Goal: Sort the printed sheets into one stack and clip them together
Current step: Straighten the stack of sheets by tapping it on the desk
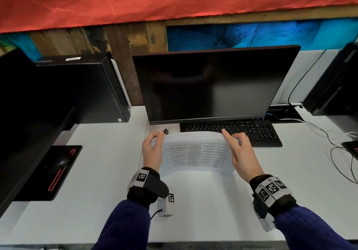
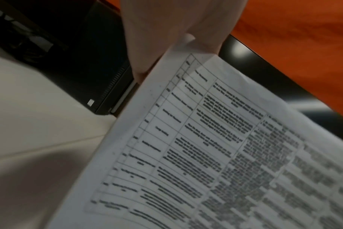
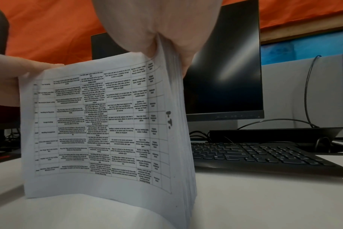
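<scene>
Both hands hold the stack of printed sheets [image 1: 195, 150] upright on the white desk [image 1: 96, 172], left hand [image 1: 153, 149] and right hand [image 1: 242, 152] pinching its side edges. Just beyond the left fingertips, nearer that hand, lies the binder clip [image 1: 166, 131].

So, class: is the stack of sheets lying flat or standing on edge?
Standing on edge: the stack of sheets rests its bottom edge on the desk, both hands holding its top corners.
</scene>
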`<state>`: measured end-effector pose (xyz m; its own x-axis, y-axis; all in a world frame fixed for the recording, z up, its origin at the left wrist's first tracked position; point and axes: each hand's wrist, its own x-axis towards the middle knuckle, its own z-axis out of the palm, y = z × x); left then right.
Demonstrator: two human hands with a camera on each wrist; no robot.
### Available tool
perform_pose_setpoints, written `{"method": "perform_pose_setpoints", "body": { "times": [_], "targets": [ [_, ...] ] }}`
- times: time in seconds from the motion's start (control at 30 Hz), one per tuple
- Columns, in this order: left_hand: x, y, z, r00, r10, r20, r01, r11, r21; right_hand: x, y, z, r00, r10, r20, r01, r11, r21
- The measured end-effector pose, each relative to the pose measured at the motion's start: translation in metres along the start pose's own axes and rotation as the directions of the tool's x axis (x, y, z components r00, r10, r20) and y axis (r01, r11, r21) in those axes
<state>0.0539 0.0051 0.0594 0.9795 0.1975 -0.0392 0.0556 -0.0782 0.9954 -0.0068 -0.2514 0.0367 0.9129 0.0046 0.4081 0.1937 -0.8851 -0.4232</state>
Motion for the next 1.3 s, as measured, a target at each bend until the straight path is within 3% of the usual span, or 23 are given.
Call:
{"method": "perform_pose_setpoints", "body": {
  "times": [0.07, 0.1, 0.13, 0.2, 0.23, 0.27, 0.33, 0.4, 0.47, 0.53, 0.6, 0.67, 0.77, 0.87, 0.97, 1.23, 1.3],
  "targets": [
    [0.001, 0.0, -0.002, 0.997, 0.078, 0.004, -0.078, 0.993, 0.087, 0.002, -0.003, -0.001, 0.999, 0.033, 0.012, -0.033, 0.999, 0.022],
    [0.004, -0.001, -0.005, 0.986, 0.164, 0.012, -0.163, 0.964, 0.21, 0.003, -0.004, -0.002, 0.998, 0.052, 0.022, -0.053, 0.998, 0.032],
    [0.008, -0.003, -0.008, 0.958, 0.28, 0.062, -0.279, 0.859, 0.43, 0.004, -0.005, -0.002, 0.998, 0.065, 0.027, -0.066, 0.997, 0.039],
    [0.012, -0.001, -0.013, 0.854, 0.46, 0.245, -0.44, 0.385, 0.811, 0.006, -0.004, -0.001, 0.998, 0.069, 0.013, -0.069, 0.997, 0.045],
    [0.01, 0.005, -0.012, 0.82, 0.461, 0.34, -0.466, 0.192, 0.864, 0.006, -0.004, 0.0, 0.997, 0.071, 0.008, -0.071, 0.996, 0.046],
    [0.006, 0.013, -0.008, 0.802, 0.446, 0.398, -0.477, 0.074, 0.876, 0.006, -0.004, 0.001, 0.997, 0.076, 0.009, -0.076, 0.996, 0.049],
    [0.0, 0.026, 0.011, 0.787, 0.371, 0.494, -0.525, -0.019, 0.851, 0.006, -0.005, 0.001, 0.996, 0.088, 0.014, -0.089, 0.994, 0.059],
    [-0.007, 0.036, 0.043, 0.748, 0.245, 0.616, -0.627, -0.042, 0.778, 0.007, -0.005, -0.001, 0.996, 0.091, 0.018, -0.092, 0.993, 0.073],
    [-0.012, 0.038, 0.079, 0.706, 0.122, 0.698, -0.706, 0.035, 0.707, 0.007, -0.006, -0.004, 0.997, 0.074, 0.022, -0.076, 0.993, 0.092],
    [-0.013, 0.04, 0.106, 0.683, 0.08, 0.726, -0.729, 0.125, 0.673, 0.007, -0.006, -0.007, 0.996, 0.077, 0.043, -0.082, 0.988, 0.132],
    [-0.009, 0.042, 0.121, 0.683, 0.053, 0.728, -0.728, 0.122, 0.674, 0.009, -0.002, -0.013, 0.989, 0.144, 0.036, -0.148, 0.959, 0.24],
    [-0.001, 0.043, 0.128, 0.692, 0.007, 0.722, -0.72, 0.076, 0.689, 0.013, 0.008, -0.019, 0.96, 0.276, 0.035, -0.264, 0.863, 0.432],
    [0.008, 0.043, 0.131, 0.704, -0.042, 0.709, -0.709, 0.025, 0.705, 0.018, 0.023, -0.022, 0.896, 0.385, 0.222, -0.433, 0.645, 0.63],
    [0.01, 0.042, 0.134, 0.709, -0.091, 0.699, -0.702, 0.006, 0.712, 0.02, 0.034, -0.014, 0.837, 0.348, 0.423, -0.548, 0.546, 0.634],
    [0.011, 0.043, 0.136, 0.721, -0.128, 0.681, -0.685, 0.016, 0.728, 0.018, 0.044, 0.002, 0.781, 0.322, 0.536, -0.622, 0.483, 0.616],
    [0.0, 0.047, 0.129, 0.704, -0.074, 0.706, -0.709, -0.02, 0.705, 0.008, 0.042, 0.023, 0.698, 0.394, 0.598, -0.716, 0.37, 0.592],
    [-0.006, 0.051, 0.12, 0.701, -0.057, 0.711, -0.712, 0.011, 0.702, 0.001, 0.042, 0.026, 0.688, 0.394, 0.609, -0.725, 0.373, 0.578]
  ]
}}
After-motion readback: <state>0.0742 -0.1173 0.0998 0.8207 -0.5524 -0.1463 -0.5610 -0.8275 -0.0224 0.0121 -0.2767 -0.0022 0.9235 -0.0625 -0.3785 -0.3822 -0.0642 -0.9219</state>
